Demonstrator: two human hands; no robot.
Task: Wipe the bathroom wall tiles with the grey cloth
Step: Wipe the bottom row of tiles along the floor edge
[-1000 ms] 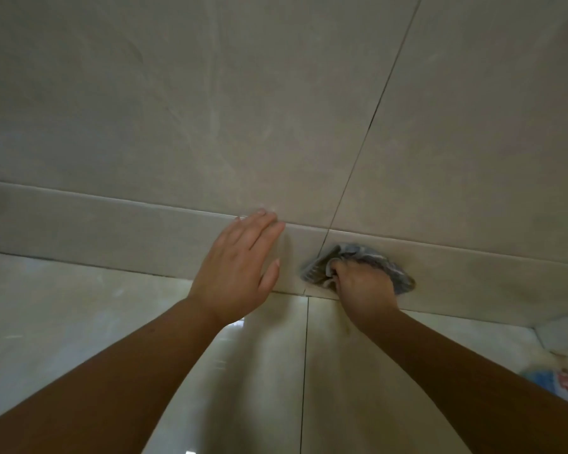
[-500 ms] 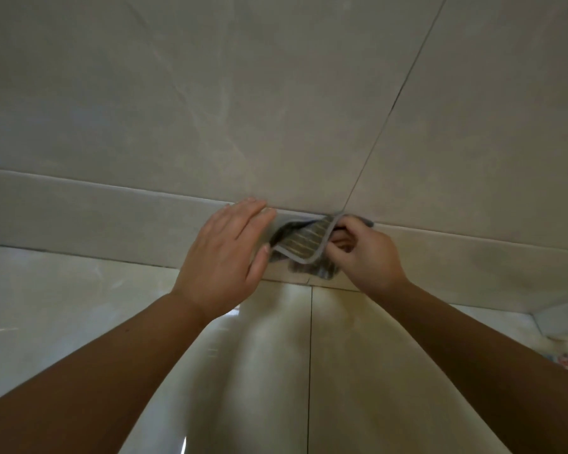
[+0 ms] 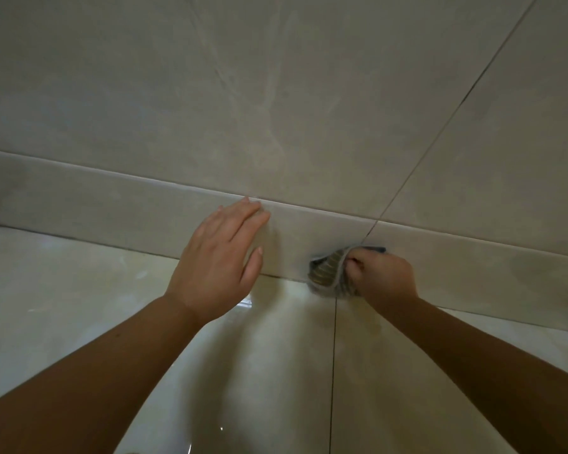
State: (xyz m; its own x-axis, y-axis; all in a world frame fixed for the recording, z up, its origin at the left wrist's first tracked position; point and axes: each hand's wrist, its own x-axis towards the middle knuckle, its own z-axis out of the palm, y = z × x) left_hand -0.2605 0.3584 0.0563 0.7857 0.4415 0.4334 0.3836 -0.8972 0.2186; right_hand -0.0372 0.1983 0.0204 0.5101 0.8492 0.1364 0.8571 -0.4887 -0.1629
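Drawing the crumpled grey cloth (image 3: pixel 326 274) rightward from the flat left hand (image 3: pixel 217 262), fingers together; bunching it in the right hand's (image 3: pixel 385 274) curled fingers at the beige skirting tile's (image 3: pixel 112 204) lower edge; likely leaving upper tiles (image 3: pixel 145 77) unwiped.

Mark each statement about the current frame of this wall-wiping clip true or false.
1. The right hand grips the grey cloth. True.
2. The left hand holds the cloth too. False: it rests open, fingers straight, against the skirting tile, apart from the cloth.
3. The cloth is close to the lower end of a dark grout line in the wall. True.
4. The cloth is spread out flat. False: it is bunched against the skirting tile's lower edge.
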